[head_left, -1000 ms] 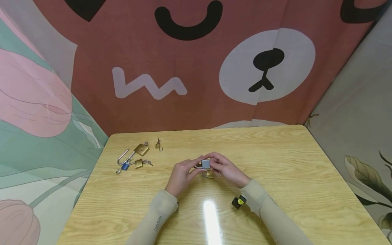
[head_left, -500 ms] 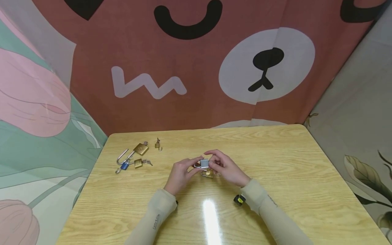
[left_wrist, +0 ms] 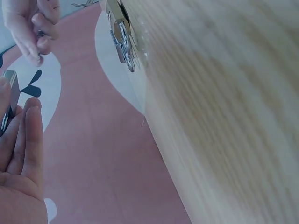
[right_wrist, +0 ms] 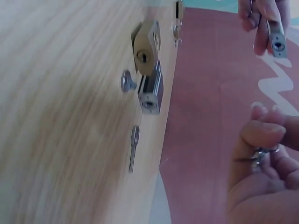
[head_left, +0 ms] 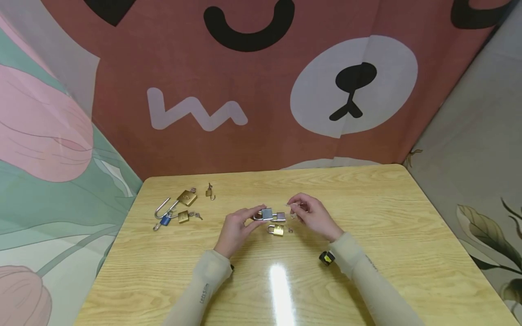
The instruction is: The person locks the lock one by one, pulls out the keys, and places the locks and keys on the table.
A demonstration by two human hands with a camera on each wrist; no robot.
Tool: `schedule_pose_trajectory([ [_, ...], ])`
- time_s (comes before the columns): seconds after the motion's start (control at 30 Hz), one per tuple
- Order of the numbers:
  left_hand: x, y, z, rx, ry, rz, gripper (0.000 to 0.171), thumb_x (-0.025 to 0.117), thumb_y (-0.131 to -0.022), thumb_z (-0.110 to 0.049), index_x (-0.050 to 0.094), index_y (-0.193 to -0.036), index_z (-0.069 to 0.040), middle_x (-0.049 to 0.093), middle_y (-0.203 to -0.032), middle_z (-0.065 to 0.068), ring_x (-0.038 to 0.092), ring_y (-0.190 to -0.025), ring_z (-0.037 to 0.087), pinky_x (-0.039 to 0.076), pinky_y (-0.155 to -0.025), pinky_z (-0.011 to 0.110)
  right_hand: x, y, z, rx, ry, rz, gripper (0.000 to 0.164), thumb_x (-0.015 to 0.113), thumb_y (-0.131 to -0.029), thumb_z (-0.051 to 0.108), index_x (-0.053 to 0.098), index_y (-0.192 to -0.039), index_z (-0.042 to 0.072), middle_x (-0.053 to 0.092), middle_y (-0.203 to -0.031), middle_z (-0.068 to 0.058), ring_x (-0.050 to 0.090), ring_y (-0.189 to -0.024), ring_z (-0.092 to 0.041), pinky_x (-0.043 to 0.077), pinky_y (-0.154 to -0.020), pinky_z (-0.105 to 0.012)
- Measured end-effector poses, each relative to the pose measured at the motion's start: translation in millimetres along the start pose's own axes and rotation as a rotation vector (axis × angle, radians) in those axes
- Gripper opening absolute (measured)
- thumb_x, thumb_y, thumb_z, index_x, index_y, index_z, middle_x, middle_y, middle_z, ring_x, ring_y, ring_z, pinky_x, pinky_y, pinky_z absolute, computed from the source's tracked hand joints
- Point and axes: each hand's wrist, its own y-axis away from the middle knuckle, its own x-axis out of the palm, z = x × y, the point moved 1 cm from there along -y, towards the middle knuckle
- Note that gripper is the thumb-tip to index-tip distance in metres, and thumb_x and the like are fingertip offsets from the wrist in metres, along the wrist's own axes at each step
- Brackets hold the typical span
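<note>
My left hand [head_left: 234, 232] pinches a silver padlock [head_left: 267, 214] between thumb and fingers above the table, its shackle toward the palm. In the right wrist view the held padlock's keyhole end [right_wrist: 278, 45] faces that camera. My right hand [head_left: 319, 219], apart from it to the right, holds small keys [right_wrist: 258, 157] on a ring between thumb and curled fingers. On the table below lie a second silver padlock [head_left: 281, 217] and a brass padlock [head_left: 278, 230]. Two loose keys show beside them in the right wrist view: a long one [right_wrist: 134, 145] and a round-headed one [right_wrist: 126, 81].
At the table's left lie a large brass padlock [head_left: 187, 198] with a long shackle, a blue padlock [head_left: 165, 220], a smaller brass padlock [head_left: 183, 217] with keys and a tiny brass one [head_left: 209, 193]. A printed cloth [head_left: 195, 149] hangs behind the wooden table [head_left: 367, 203].
My right hand has drawn away from the silver padlock to the right, carrying the keys. My left hand has shifted slightly left with the padlock, uncovering the padlocks below.
</note>
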Motion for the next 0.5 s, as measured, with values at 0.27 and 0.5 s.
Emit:
schedule_pose_trajectory([
  [0.27,1.1,0.7,0.6,0.0,0.001,0.006,0.04,0.076,-0.083,-0.025,0.07,-0.122,-0.019,0.075,-0.087,0.0,0.062,-0.076,0.004,0.058,-0.061,0.042,-12,-2,-10,0.071,0.127,-0.05,0.013,0.057,-0.099,0.013,0.067,-0.107,0.012,0.059,-0.075,-0.017,0.05,-0.058,-0.017,0.043,-0.048,-0.023],
  [0.5,1.8,0.9,0.4,0.013,0.003,0.001,0.04,0.076,-0.083,-0.025,0.07,-0.122,-0.018,0.075,-0.087,0.0,0.061,-0.076,0.004,0.055,-0.058,0.037,-18,-5,-18,0.104,0.183,-0.027,0.019,0.053,-0.101,0.012,0.067,-0.113,0.008,0.065,-0.084,-0.021,0.057,-0.069,-0.025,0.047,-0.053,-0.025],
])
